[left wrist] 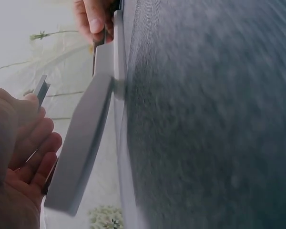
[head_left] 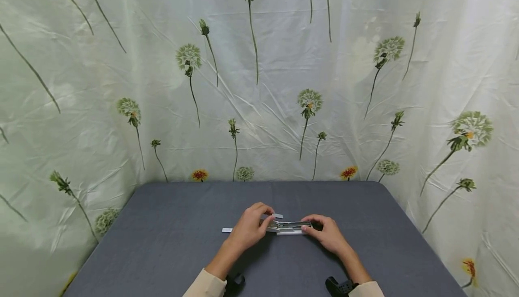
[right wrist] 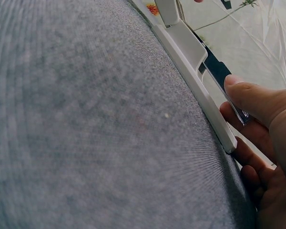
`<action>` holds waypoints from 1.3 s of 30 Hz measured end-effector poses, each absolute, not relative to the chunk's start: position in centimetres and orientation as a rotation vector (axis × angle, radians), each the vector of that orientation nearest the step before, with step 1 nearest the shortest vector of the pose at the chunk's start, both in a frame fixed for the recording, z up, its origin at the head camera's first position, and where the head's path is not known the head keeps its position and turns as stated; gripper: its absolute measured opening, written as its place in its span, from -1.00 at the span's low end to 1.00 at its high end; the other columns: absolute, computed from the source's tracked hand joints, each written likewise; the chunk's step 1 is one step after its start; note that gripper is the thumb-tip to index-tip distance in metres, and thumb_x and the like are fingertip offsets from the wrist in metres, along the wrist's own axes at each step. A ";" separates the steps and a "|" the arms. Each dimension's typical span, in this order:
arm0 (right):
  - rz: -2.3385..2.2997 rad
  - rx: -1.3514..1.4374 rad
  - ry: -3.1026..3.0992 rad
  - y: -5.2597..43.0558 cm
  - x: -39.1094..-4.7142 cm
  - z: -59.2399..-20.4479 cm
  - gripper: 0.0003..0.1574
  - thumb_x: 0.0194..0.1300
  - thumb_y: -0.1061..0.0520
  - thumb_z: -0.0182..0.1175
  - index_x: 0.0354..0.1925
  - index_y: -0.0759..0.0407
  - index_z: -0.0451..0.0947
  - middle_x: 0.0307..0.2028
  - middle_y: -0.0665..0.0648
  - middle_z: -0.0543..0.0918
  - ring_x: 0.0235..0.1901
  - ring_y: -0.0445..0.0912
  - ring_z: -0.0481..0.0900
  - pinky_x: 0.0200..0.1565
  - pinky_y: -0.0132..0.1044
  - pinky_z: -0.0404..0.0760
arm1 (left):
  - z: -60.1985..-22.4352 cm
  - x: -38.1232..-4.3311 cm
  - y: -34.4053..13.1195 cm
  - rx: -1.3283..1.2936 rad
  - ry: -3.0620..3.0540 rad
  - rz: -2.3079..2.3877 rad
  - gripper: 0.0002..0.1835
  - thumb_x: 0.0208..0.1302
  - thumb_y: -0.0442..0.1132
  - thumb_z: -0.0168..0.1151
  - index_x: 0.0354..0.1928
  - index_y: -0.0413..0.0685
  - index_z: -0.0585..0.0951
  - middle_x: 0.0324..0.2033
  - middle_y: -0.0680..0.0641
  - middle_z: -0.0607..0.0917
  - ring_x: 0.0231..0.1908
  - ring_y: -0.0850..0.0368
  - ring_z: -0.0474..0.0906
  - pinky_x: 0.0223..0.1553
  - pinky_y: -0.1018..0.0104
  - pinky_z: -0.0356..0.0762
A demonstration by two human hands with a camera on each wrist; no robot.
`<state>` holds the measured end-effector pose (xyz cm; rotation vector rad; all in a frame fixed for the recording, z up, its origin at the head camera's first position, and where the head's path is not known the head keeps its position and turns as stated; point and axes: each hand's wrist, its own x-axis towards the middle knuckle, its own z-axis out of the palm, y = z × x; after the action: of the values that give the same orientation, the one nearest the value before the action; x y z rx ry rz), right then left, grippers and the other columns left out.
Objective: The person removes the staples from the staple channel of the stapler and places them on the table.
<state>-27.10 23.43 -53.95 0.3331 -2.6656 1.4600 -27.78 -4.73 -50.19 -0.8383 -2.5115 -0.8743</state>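
A white stapler (head_left: 293, 232) lies on the table with its cover (left wrist: 81, 143) folded back toward the left and its metal magazine (right wrist: 217, 71) exposed. My left hand (head_left: 250, 226) pinches a short grey strip of staples (left wrist: 42, 90) between thumb and forefinger, above the stapler's hinge end. Its lower fingers curl beside the folded cover; whether they touch it I cannot tell. At the right end, my right hand (head_left: 325, 233) grips the stapler, thumb (right wrist: 243, 93) on the magazine and fingers around the tip and base.
A small white piece (head_left: 226, 230) shows left of the left hand; whether it belongs to the stapler is unclear. The table (head_left: 174, 243) has a dark grey cloth. A flower-printed curtain (head_left: 267, 107) hangs behind its far edge.
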 end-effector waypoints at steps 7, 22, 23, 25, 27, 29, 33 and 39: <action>1.474 0.338 -2.687 23.4 -27.2 -53.8 -0.72 0.26 -0.06 0.47 -0.09 -0.03 0.76 -0.18 -0.04 0.76 -0.29 -0.28 0.54 -0.15 -0.38 0.49 | -49.4 -27.7 -6.2 -0.793 -2.518 -0.880 -0.86 0.47 -0.10 0.28 -0.07 0.05 0.71 -0.12 0.06 0.72 -0.06 0.14 0.68 -0.03 0.20 0.67; 1.465 0.340 -2.682 23.5 -27.1 -53.6 -0.72 0.28 -0.06 0.45 -0.08 0.00 0.76 -0.17 -0.02 0.77 -0.29 -0.29 0.54 -0.17 -0.38 0.49 | -49.4 -27.5 -9.3 -0.753 -2.482 -0.855 -0.89 0.43 -0.14 0.33 -0.09 0.08 0.71 -0.15 0.09 0.71 -0.09 0.16 0.68 -0.05 0.16 0.67; 1.466 0.343 -2.684 23.5 -27.1 -53.6 -0.71 0.28 -0.06 0.45 -0.07 0.00 0.76 -0.17 -0.02 0.77 -0.29 -0.29 0.54 -0.16 -0.38 0.50 | -49.4 -27.5 -9.5 -0.751 -2.480 -0.852 -0.90 0.43 -0.14 0.33 -0.09 0.09 0.71 -0.15 0.10 0.71 -0.09 0.17 0.68 -0.05 0.17 0.67; 1.474 0.333 -2.683 23.6 -27.1 -53.6 -0.71 0.27 -0.06 0.46 -0.08 0.00 0.76 -0.19 -0.01 0.77 -0.29 -0.28 0.54 -0.16 -0.38 0.49 | -49.5 -27.5 -10.0 -0.750 -2.483 -0.844 -0.90 0.43 -0.13 0.33 -0.09 0.10 0.70 -0.15 0.12 0.71 -0.09 0.19 0.67 -0.05 0.18 0.67; 1.482 0.331 -2.676 23.5 -27.1 -53.5 -0.71 0.28 -0.06 0.46 -0.08 0.01 0.76 -0.21 0.00 0.75 -0.29 -0.27 0.53 -0.17 -0.37 0.49 | -49.5 -27.5 -10.5 -0.749 -2.489 -0.840 -0.91 0.44 -0.13 0.32 -0.09 0.11 0.70 -0.14 0.13 0.70 -0.08 0.19 0.67 -0.05 0.19 0.67; 1.488 0.337 -2.668 23.5 -27.1 -53.5 -0.71 0.28 -0.05 0.46 -0.08 0.02 0.76 -0.21 0.01 0.75 -0.29 -0.26 0.52 -0.17 -0.37 0.48 | -49.4 -27.6 -11.1 -0.745 -2.496 -0.843 -0.91 0.45 -0.14 0.31 -0.08 0.11 0.70 -0.13 0.13 0.70 -0.07 0.17 0.68 -0.04 0.19 0.67; 1.492 0.337 -2.666 23.4 -27.0 -53.5 -0.73 0.29 -0.04 0.45 -0.08 0.02 0.76 -0.20 0.00 0.76 -0.29 -0.27 0.52 -0.17 -0.37 0.48 | -49.1 -27.6 -12.5 -0.721 -2.508 -0.837 -0.91 0.44 -0.15 0.32 -0.09 0.12 0.70 -0.13 0.13 0.70 -0.06 0.15 0.68 -0.03 0.17 0.67; 1.491 0.340 -2.675 23.4 -26.9 -53.7 -0.73 0.29 -0.03 0.45 -0.07 0.01 0.76 -0.22 -0.01 0.76 -0.31 -0.28 0.53 -0.19 -0.38 0.48 | -48.9 -27.5 -14.6 -0.686 -2.484 -0.812 -0.91 0.40 -0.17 0.37 -0.11 0.12 0.71 -0.14 0.15 0.71 -0.08 0.18 0.68 -0.05 0.17 0.68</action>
<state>-26.94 23.43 -53.69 0.3397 -2.6746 1.4914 -27.49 -14.57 -48.89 -0.6861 -2.4842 -0.8122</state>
